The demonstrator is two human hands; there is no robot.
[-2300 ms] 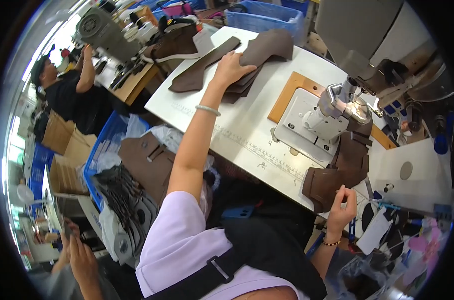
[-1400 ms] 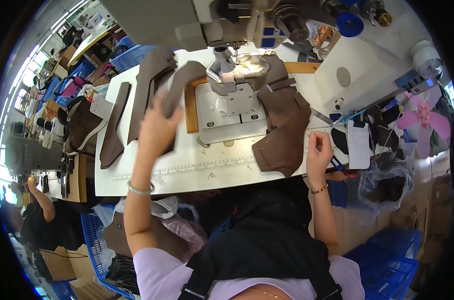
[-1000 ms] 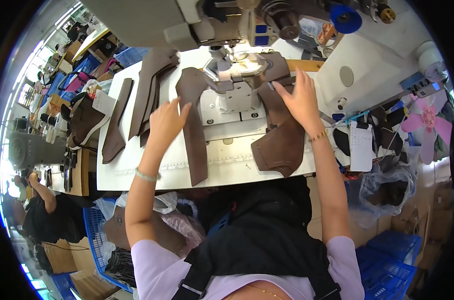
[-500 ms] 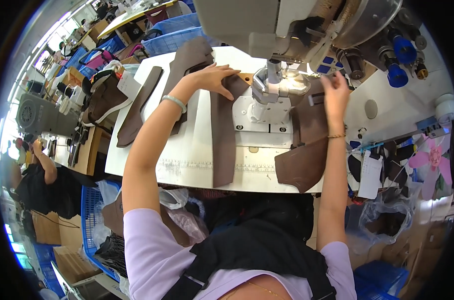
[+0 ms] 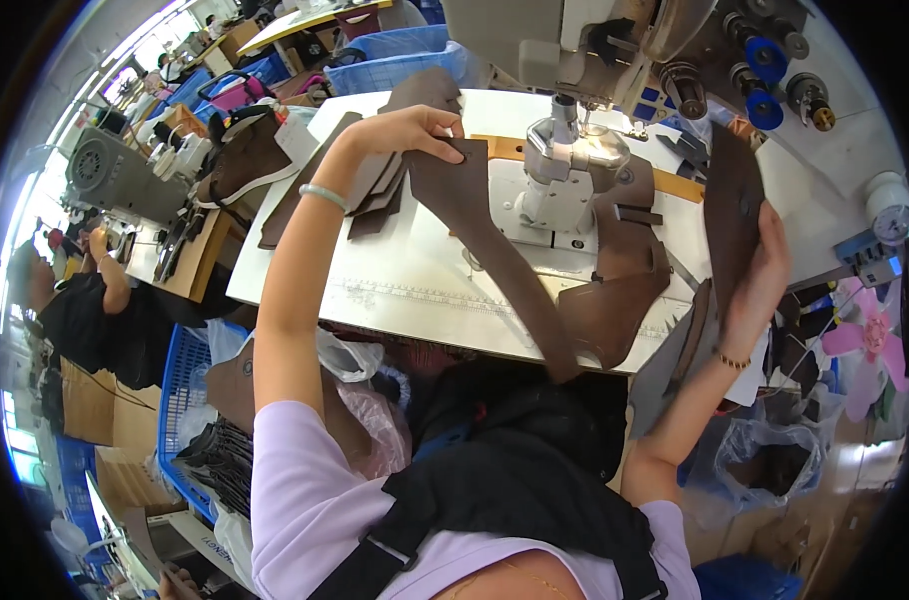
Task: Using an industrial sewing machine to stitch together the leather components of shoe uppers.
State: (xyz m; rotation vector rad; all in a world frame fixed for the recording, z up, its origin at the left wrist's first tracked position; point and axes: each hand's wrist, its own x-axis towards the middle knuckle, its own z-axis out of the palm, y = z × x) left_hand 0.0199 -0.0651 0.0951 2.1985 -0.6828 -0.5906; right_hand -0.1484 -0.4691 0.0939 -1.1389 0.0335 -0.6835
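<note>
My left hand grips the top end of a long curved brown leather piece that hangs down across the white worktable and over its front edge. My right hand holds another brown leather piece upright at the right of the sewing machine. More brown leather lies at the machine's base between my hands. A stack of brown cut pieces rests just under my left wrist.
Thread spools sit on the machine's head at the top right. A blue crate with dark cut pieces stands on the floor at my left. Another person works at a second machine far left. Plastic bags hang at the right.
My left hand has lifted the long brown piece by its top end. My right hand has moved away from the machine to the right, raising a leather piece upright.
</note>
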